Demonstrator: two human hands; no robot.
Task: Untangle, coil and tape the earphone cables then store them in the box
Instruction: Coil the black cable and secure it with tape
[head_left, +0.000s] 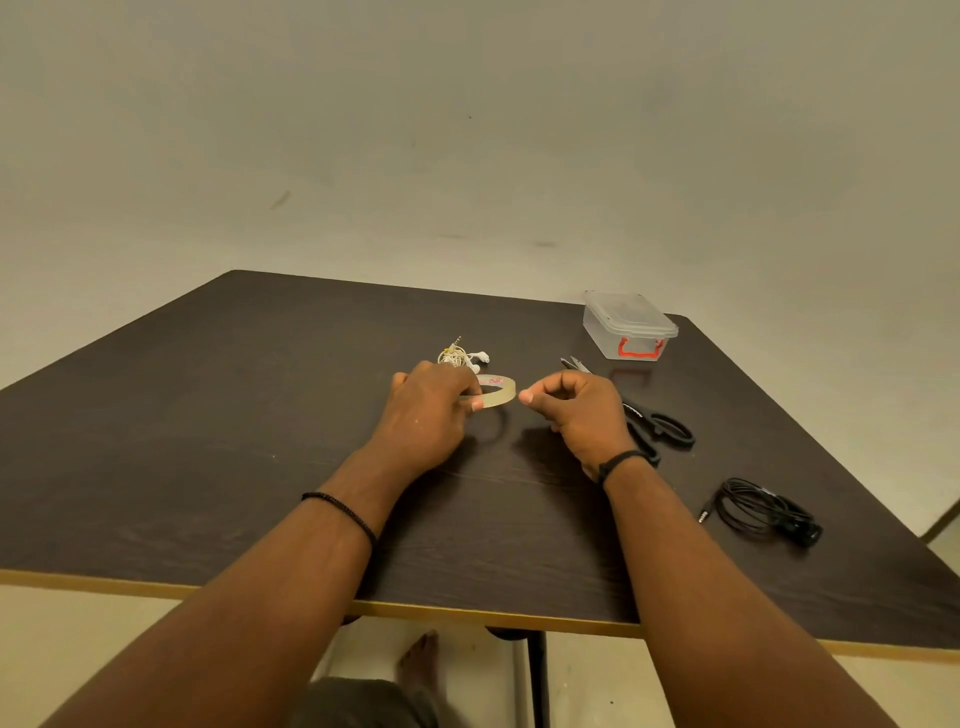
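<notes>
The left hand (431, 410) grips the tape roll (493, 392) just above the surface (208, 415), hole facing up. The right hand (576, 410) sits at the roll's 3 o'clock, fingers curled with thumb and forefinger pinched, apparently on the tape's free end, though no strip is visible. The coiled white earphones (460, 357) lie at the roll's 11 o'clock, nearer the left hand; the black earphones (763, 512) lie far off at 4 o'clock and the box (628, 325) at 1 o'clock.

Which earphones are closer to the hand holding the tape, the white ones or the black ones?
The white earphones, bundled just behind the left hand that holds the tape roll. The black earphones lie coiled far off, near the table's right edge.
</notes>
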